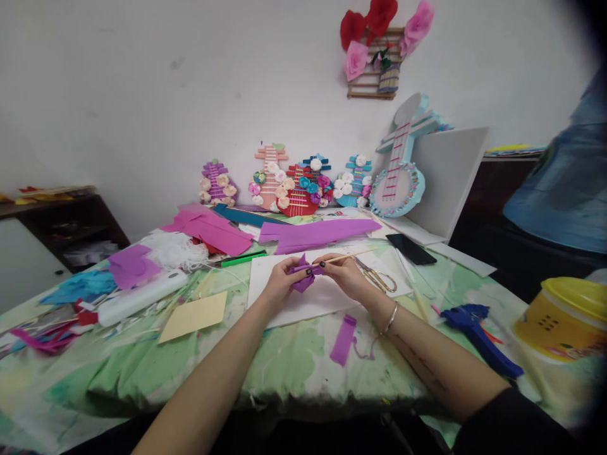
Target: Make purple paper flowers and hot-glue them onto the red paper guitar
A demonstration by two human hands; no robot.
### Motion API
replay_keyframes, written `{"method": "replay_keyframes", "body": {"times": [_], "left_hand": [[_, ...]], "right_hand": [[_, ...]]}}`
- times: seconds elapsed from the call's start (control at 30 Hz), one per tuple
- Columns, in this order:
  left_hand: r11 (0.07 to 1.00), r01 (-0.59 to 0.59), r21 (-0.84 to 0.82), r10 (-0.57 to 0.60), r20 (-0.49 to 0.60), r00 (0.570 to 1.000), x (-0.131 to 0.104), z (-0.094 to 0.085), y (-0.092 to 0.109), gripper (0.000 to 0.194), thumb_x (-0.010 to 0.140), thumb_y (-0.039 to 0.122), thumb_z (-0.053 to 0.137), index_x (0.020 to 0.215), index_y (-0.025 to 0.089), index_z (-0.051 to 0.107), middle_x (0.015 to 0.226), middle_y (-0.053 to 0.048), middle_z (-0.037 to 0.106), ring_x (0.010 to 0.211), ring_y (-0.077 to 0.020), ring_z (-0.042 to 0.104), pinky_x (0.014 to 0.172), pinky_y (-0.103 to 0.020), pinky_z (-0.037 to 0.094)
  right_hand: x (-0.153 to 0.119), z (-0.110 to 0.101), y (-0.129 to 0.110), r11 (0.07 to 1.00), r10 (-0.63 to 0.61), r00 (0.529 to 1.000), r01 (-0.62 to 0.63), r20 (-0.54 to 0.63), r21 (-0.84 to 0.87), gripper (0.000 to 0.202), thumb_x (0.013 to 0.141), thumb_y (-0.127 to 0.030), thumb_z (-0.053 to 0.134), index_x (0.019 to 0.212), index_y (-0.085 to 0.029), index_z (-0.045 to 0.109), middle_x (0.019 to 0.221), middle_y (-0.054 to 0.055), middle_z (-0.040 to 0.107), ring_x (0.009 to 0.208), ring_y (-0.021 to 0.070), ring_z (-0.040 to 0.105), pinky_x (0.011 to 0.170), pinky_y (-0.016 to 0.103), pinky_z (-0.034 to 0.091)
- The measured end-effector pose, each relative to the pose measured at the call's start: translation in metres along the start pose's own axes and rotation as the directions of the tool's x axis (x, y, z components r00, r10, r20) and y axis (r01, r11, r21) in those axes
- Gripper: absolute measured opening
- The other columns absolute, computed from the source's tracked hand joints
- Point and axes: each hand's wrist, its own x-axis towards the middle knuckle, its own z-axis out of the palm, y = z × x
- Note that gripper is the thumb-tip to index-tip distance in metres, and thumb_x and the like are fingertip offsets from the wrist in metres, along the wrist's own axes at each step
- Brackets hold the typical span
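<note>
Between my hands is a folded piece of purple paper point(303, 282), pinched by the fingers of my left hand point(283, 278). My right hand point(342, 275) grips a thin wooden stick point(353, 254), its near end against the purple paper. Both hands are above a white sheet point(289, 311) on the table. Gold-handled scissors point(377, 278) lie just right of my right hand, partly hidden by it. A loose purple strip point(343, 341) rests nearer to me, below my right wrist.
Decorated paper instruments point(298, 189) lean on the wall. Purple sheets point(317, 235), a black phone point(411, 249) and a yellow card point(194, 317) lie around. At right are a blue glue gun point(484, 341) and a yellow-lidded tub point(564, 319); at left, a white power strip point(142, 297).
</note>
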Motion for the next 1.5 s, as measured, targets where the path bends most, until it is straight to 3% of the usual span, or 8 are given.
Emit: {"method": "replay_keyframes", "body": {"times": [0.17,0.33,0.53,0.67,0.87,1.03,1.2,1.5], "left_hand": [[0.997,0.013,-0.072,-0.019,-0.085,0.996,0.001,0.0,0.001,0.046,0.056,0.02,0.082,0.095,0.015,0.058,0.083,-0.004,0.068,0.07,-0.0161,0.065,0.07,-0.032,0.051],[0.997,0.038,-0.071,-0.043,-0.07,0.997,-0.001,0.001,0.004,0.056,0.054,0.019,0.083,0.1,0.017,0.051,0.08,-0.005,0.07,0.067,-0.0172,0.067,0.071,-0.034,0.051],[0.995,0.086,-0.043,-0.085,0.025,0.996,-0.005,0.003,0.006,0.053,0.054,0.018,0.084,0.094,0.019,0.049,0.08,-0.004,0.071,0.064,-0.0186,0.068,0.065,-0.032,0.05],[0.997,0.074,-0.034,-0.071,0.093,0.993,-0.005,0.004,0.006,0.045,0.056,0.018,0.083,0.087,0.018,0.05,0.083,-0.006,0.07,0.065,-0.0182,0.067,0.063,-0.03,0.049],[0.997,0.083,0.001,-0.083,0.141,0.987,-0.008,0.008,0.009,0.04,0.054,0.012,0.081,0.081,0.016,0.053,0.091,-0.009,0.069,0.08,-0.0217,0.067,0.069,-0.033,0.05],[0.997,0.051,0.061,-0.059,0.15,0.987,-0.009,0.008,0.01,0.035,0.055,0.01,0.078,0.083,0.015,0.058,0.087,-0.006,0.067,0.077,-0.0192,0.066,0.068,-0.03,0.049],[0.998,0.036,0.056,-0.047,0.195,0.98,-0.008,0.006,0.007,0.035,0.057,0.012,0.078,0.085,0.016,0.057,0.083,-0.003,0.066,0.075,-0.0194,0.066,0.068,-0.031,0.049],[0.996,0.012,0.084,-0.028,0.187,0.982,-0.006,0.003,0.003,0.034,0.057,0.006,0.073,0.084,0.016,0.056,0.081,0.0,0.061,0.073,-0.0145,0.061,0.067,-0.026,0.048]], "right_hand": [[0.006,-0.014,-0.006,0.996,-0.085,0.986,0.086,-0.145,0.005,0.014,0.069,-0.03,0.07,0.076,-0.019,0.069,0.072,0.003,0.064,0.064,0.0127,0.054,0.063,0.027,0.043],[0.01,-0.035,-0.014,0.977,-0.206,0.942,0.183,-0.263,-0.109,0.021,0.077,-0.03,0.058,0.093,-0.019,0.066,0.069,0.002,0.061,0.064,0.0136,0.054,0.065,0.03,0.045],[0.011,-0.046,-0.015,0.893,-0.355,0.903,0.251,-0.241,-0.373,0.04,0.068,-0.011,0.053,0.102,-0.026,0.067,0.095,0.002,0.069,0.088,0.02,0.058,0.091,0.04,0.04],[0.01,-0.045,-0.019,0.828,-0.392,0.904,0.266,-0.171,-0.494,0.037,0.065,-0.008,0.05,0.086,-0.028,0.073,0.096,0.0,0.071,0.098,0.0235,0.059,0.098,0.042,0.036],[0.003,-0.031,-0.029,0.84,-0.333,0.936,0.238,-0.117,-0.488,0.026,0.069,-0.014,0.045,0.064,-0.019,0.069,0.067,0.003,0.067,0.069,0.019,0.061,0.069,0.033,0.047],[0.0,-0.015,-0.03,0.856,-0.205,0.979,0.169,-0.019,-0.489,0.015,0.067,-0.015,0.057,0.075,-0.018,0.069,0.048,-0.004,0.053,0.044,0.01,0.045,0.045,0.023,0.035],[-0.005,-0.002,-0.031,0.857,-0.105,0.989,0.143,0.103,-0.495,0.014,0.068,-0.02,0.065,0.08,-0.017,0.072,0.046,-0.006,0.045,0.043,0.0062,0.033,0.042,0.021,0.025],[-0.007,0.007,-0.029,0.814,-0.145,0.989,0.118,-0.003,-0.568,0.009,0.065,-0.022,0.069,0.071,-0.018,0.074,0.052,-0.002,0.056,0.045,0.0068,0.035,0.042,0.022,0.026]]}}
